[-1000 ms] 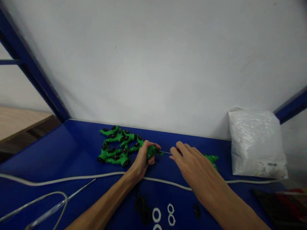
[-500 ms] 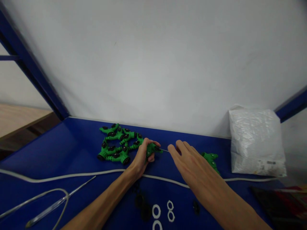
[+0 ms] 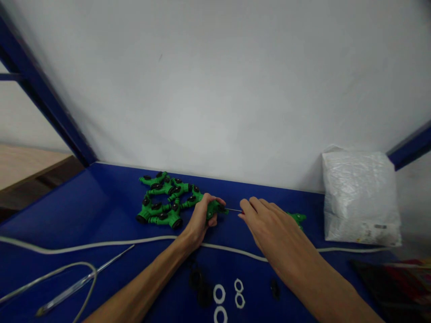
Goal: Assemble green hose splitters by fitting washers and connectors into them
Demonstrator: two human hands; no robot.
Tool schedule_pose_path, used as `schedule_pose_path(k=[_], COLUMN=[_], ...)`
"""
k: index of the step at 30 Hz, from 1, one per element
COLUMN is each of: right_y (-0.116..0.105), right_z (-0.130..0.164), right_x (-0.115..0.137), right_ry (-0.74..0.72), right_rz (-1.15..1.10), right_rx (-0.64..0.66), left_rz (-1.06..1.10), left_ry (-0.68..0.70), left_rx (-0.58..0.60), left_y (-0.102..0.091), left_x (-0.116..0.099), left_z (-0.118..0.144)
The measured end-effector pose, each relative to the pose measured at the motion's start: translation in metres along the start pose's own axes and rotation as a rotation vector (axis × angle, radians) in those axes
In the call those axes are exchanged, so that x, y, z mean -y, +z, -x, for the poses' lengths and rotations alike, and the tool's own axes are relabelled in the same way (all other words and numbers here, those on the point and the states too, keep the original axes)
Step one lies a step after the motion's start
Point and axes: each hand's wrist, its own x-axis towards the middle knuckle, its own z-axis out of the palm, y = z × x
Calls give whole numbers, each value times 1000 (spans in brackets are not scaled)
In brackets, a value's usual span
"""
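Wrapped round a green Y-shaped hose splitter with black parts is my left hand. My right hand is closed on a screwdriver; a bit of its red handle shows at the fingers, and the thin metal shaft points left to the splitter's black knob. Whether the tip touches the knob I cannot tell. Several more green splitters lie grouped just left of my left hand. Behind my right hand, another green piece is partly hidden.
A white cable crosses the blue table under my forearms. White rings and dark round parts lie in front. A clear tool with a thin shaft is at front left, a white plastic package at right against the wall.
My right hand has shifted slightly to the right and turned, so the red handle now shows. My left hand keeps its hold on the hose splitter in nearly the same place.
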Motion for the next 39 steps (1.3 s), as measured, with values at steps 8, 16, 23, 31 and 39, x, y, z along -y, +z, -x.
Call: schedule_pose_path(k=[8, 16, 23, 31, 39], right_y=[2, 18, 25, 44, 31], right_z=[4, 15, 29, 35, 36], right_x=[-1, -11, -23, -18, -18], right_ry=[-3, 59, 110, 161, 179], right_rz=[-12, -244, -356, -274, -382], right_rx=[-13, -67, -14, -67, 36], left_rz=[-46, -67, -46, -46, -42], left_ry=[5, 7, 44, 90, 141], left_rx=[19, 12, 75, 96, 128], left_y=[-2, 0, -3, -5, -4], left_x=[3, 0, 1, 1, -1], left_z=[-1, 0, -2, -4, -3])
